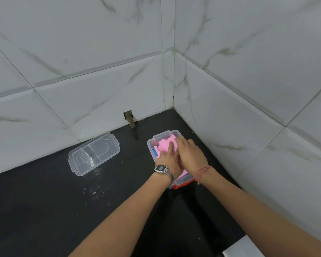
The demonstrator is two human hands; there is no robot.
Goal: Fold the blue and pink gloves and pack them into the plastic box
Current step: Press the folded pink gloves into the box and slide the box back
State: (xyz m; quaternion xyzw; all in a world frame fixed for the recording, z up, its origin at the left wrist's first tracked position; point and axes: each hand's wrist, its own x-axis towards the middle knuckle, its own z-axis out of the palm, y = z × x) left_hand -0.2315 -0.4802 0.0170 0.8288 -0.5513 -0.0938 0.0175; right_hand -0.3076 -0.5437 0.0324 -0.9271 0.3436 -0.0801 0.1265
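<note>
Black stone counter [44,210] fills the corner under the white tiled walls [82,71]. On it, well to the left, lies the clear plastic lid [94,154], still off. By the right wall sits the clear plastic box [150,145]. My left hand [168,157] and my right hand [190,153] lie flat, fingers spread, pushing the soft pink glove [164,144] down inside. They grip nothing. A bit of blue glove [154,151] peeks out under it. I think packing is nearly done.

pink glove [165,145] | blue glove [154,151] | clear box [150,143], red base | black table [44,210] | white grey-veined wall tiles [100,52] | clear lid [94,154]
</note>
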